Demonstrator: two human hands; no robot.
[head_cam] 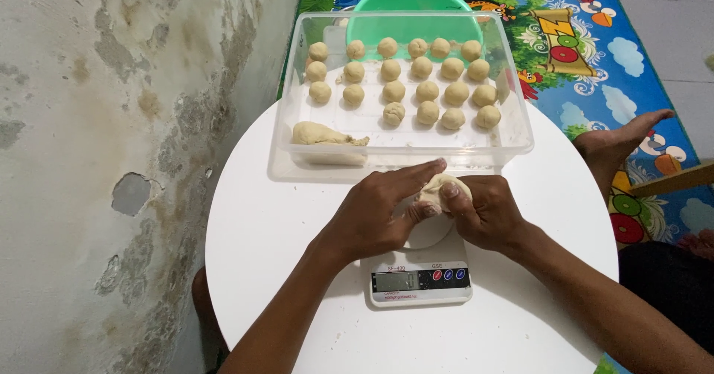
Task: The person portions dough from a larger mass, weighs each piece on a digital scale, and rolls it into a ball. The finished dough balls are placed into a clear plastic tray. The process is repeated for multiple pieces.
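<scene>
1. We pinch the small pale dough lump [445, 188] between both hands, directly above the white digital kitchen scale [421, 273].
2. Our right hand [487, 212] cups it; our left hand [379, 210] presses, fingers extended.

Pale dough lump [444, 186] above white scale [421, 273]
</scene>
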